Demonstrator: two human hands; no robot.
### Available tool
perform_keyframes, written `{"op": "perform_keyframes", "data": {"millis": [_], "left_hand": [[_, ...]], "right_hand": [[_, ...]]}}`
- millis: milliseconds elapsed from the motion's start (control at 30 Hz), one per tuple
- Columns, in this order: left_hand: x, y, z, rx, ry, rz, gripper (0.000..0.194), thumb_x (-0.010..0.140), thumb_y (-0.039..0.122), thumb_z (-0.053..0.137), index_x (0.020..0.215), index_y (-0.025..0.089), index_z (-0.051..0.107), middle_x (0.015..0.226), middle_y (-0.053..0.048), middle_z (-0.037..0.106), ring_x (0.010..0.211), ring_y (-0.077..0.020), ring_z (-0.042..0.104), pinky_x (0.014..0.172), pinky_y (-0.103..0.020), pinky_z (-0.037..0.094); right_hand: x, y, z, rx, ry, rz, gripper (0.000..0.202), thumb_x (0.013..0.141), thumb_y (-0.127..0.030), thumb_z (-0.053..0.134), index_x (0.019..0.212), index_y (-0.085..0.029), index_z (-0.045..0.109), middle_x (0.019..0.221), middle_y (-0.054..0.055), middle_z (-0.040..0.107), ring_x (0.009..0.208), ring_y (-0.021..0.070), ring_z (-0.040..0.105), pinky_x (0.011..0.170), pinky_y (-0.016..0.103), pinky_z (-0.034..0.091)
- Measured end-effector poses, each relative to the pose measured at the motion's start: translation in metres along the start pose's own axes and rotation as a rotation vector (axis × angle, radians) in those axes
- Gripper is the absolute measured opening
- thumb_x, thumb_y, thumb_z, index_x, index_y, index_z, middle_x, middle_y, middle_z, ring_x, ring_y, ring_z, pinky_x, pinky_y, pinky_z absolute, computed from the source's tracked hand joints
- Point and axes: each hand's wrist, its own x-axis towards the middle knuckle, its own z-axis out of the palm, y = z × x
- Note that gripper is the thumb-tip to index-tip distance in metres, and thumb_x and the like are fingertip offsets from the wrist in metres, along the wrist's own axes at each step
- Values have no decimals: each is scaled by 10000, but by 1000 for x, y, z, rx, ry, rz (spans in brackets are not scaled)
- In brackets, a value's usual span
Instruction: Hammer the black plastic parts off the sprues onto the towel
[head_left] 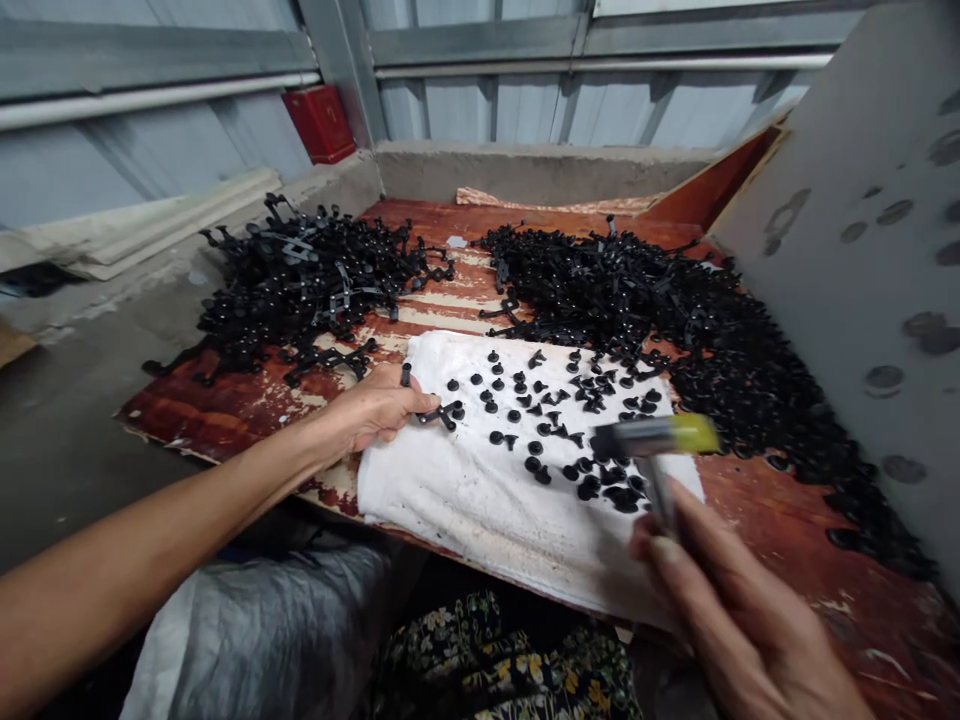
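My left hand (pixel 379 408) is closed on a small black branched part (pixel 441 413) at the left side of a white cloth (pixel 480 505). My right hand (pixel 739 600) grips the handle of a hammer (pixel 651 437) with a yellow end and a dark end. The hammer is blurred and hangs above the right part of the cloth. Many small black round-headed pieces (pixel 544 430) lie scattered on the cloth, some upright and some on their sides. The cloth rests on a worn red-brown board (pixel 757 510).
A heap of black branched parts (pixel 300 280) lies at the back left. A larger black heap (pixel 600 280) spreads from the back centre along the right side, against a grey spotted panel (pixel 862 200). A red box (pixel 320 123) stands in the back corner.
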Motion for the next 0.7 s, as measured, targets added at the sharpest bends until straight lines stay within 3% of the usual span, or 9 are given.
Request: {"op": "perform_keyframes", "data": {"millis": [67, 133, 167, 267, 367, 567, 700], "left_hand": [[2, 0, -2, 9, -19, 16, 248, 752, 90, 688, 624, 171, 492, 455, 50, 508, 306, -31, 247, 338, -185, 130], [4, 1, -3, 21, -33, 28, 247, 744, 95, 688, 610, 169, 495, 443, 51, 491, 309, -35, 254, 340, -186, 133], [5, 1, -4, 27, -37, 31, 249, 740, 97, 688, 602, 168, 494, 436, 51, 485, 311, -36, 253, 340, -186, 133], [6, 1, -5, 42, -40, 49, 267, 715, 100, 700, 588, 176, 479, 413, 60, 452, 311, -43, 258, 339, -189, 127], [7, 2, -5, 65, -54, 53, 283, 707, 101, 705, 588, 186, 463, 421, 47, 469, 312, -49, 264, 334, -194, 120], [10, 8, -6, 129, -60, 77, 279, 688, 106, 720, 575, 182, 477, 398, 69, 400, 309, -43, 234, 346, -201, 110], [13, 8, -8, 158, -84, 82, 229, 665, 133, 733, 602, 179, 518, 408, 67, 414, 315, -51, 259, 354, -202, 111]], "right_hand": [[14, -7, 10, -173, -142, -242, 457, 940, -246, 530, 1396, -255, 562, 1301, 110, 680, 1091, 262, 692, 955, 433, 561], [31, -13, 20, -265, -270, -412, 527, 953, -151, 453, 1473, -234, 467, 1379, 123, 624, 1203, 267, 632, 1005, 449, 526], [40, -16, 25, -307, -321, -446, 561, 949, -117, 425, 1501, -223, 423, 1357, 134, 634, 1180, 265, 643, 974, 439, 548], [60, -22, 36, -431, -385, -485, 609, 922, -72, 367, 1519, -194, 379, 1067, 140, 710, 868, 243, 707, 743, 395, 612], [70, -28, 44, -530, -402, -515, 616, 909, -61, 347, 1512, -182, 376, 857, 76, 637, 610, 176, 594, 562, 313, 545], [81, -33, 56, -631, -391, -593, 627, 885, -45, 348, 1507, -125, 369, 793, 48, 535, 604, 171, 509, 556, 293, 459], [84, -33, 59, -619, -439, -585, 676, 848, -27, 374, 1509, -172, 370, 798, 30, 510, 571, 150, 480, 538, 274, 440]]}}
